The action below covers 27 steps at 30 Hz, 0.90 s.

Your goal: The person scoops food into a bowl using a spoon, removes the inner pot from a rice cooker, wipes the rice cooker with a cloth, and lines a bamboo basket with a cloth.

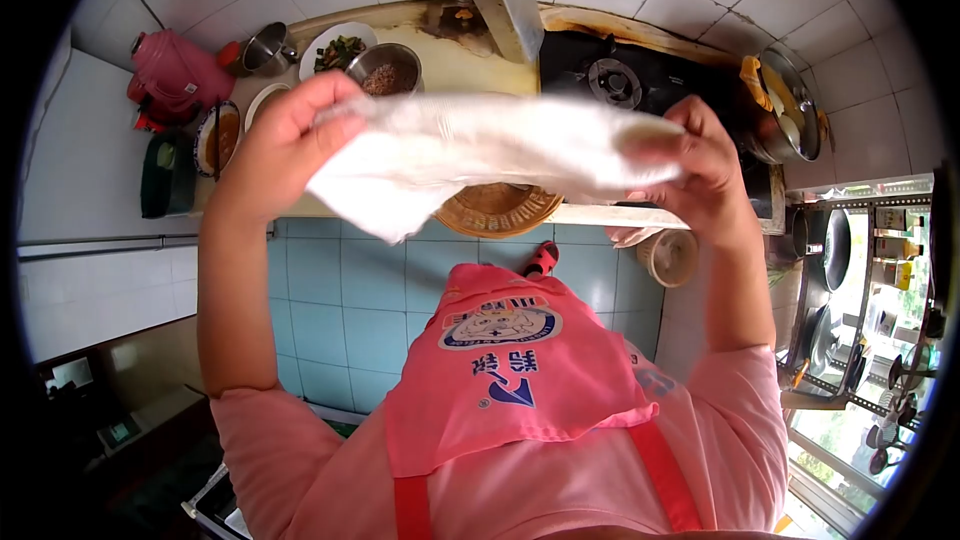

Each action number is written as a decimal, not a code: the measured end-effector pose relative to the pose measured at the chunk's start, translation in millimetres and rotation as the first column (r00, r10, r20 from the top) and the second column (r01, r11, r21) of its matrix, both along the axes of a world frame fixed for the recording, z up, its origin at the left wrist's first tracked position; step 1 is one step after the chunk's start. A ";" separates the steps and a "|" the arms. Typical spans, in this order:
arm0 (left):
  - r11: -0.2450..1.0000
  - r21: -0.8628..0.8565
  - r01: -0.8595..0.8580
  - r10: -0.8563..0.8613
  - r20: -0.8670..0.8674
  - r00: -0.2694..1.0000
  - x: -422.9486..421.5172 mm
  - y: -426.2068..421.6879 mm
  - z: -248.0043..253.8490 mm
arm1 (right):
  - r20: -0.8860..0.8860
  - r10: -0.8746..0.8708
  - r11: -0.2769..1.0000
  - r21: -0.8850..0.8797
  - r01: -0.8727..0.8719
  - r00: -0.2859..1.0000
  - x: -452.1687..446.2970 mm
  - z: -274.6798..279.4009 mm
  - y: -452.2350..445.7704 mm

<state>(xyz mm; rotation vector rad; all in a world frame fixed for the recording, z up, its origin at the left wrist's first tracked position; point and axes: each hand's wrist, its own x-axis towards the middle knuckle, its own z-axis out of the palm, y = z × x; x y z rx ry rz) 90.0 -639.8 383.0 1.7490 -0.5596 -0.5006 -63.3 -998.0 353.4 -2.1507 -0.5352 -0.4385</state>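
Note:
A white cloth point(480, 140) is stretched between my two hands above the counter edge, its right part smeared by motion. My left hand point(305, 135) pinches one end between thumb and fingers, and a loose corner droops below. At the other end, the fingers of my right hand point(695, 155) are closed on the cloth. Beneath it, a woven basket point(500, 215) shows only its front part. Just behind the cloth stands a metal bowl point(385, 68) with reddish-brown contents.
A plate of chopped food point(338, 52), a metal pot point(268, 48) and a pink thermos point(180, 70) stand at the left. Toward the right are a black gas stove point(615, 80) and a glass-lidded pot point(785, 105). A bin point(670, 257) sits on the floor.

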 end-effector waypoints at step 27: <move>1.000 0.018 0.010 -0.020 0.740 0.672 71.4 -77.9 -54.9 | 0.042 -0.370 0.902 0.253 0.349 0.928 -20.3 -23.1 -0.3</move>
